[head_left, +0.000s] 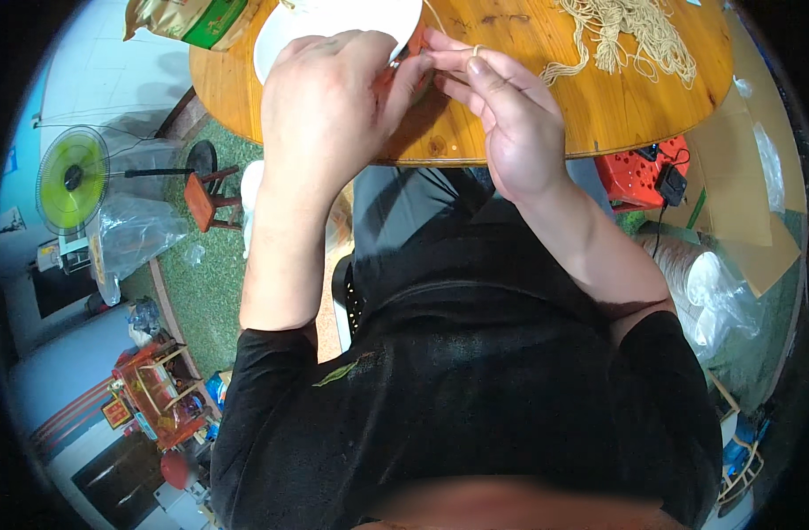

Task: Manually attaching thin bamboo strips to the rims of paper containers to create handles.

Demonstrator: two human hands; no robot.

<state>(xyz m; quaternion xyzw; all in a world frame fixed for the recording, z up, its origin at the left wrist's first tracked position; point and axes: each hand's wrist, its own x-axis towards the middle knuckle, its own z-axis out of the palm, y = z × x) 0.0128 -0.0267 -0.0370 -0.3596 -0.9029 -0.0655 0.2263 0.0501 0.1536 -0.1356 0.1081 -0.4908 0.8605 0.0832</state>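
My left hand (329, 97) is closed at the table's near edge, its back turned up. Its fingertips are mostly hidden, and a small reddish patch shows beside the thumb; what it holds I cannot make out. Close to its right, my right hand (519, 106) pinches a thin beige cord (477, 51) between thumb and index finger, where the cord bends round the finger. Behind the left hand a white plate or shallow bowl (270, 49) lies partly covered. A loose heap of beige cords (630, 40) rests to the right of my hands.
The wooden table (599, 115) has a rounded edge in front of me. A green and tan packet (201, 19) stands at its far left. Under the right side sits a red plastic stool (638, 172) with a black adapter (671, 184). A green fan (73, 178) is at left.
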